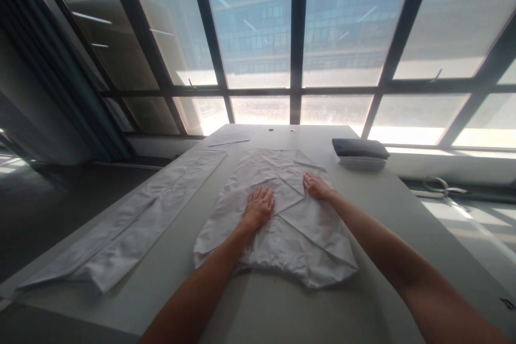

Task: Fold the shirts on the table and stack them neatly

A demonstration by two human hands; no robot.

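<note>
White shirt (278,209) lies spread on the counter (374,209), under both hands. Left hand (260,205) and right hand (316,185) rest flat and open on its folded sleeves, gripping nothing. Good smoothing probably needs even pressure, palms sliding outward.

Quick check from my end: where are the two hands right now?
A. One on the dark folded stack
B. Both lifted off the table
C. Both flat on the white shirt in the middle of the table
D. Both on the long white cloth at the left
C: the left hand and right hand both lie palm down on the white shirt.
</note>
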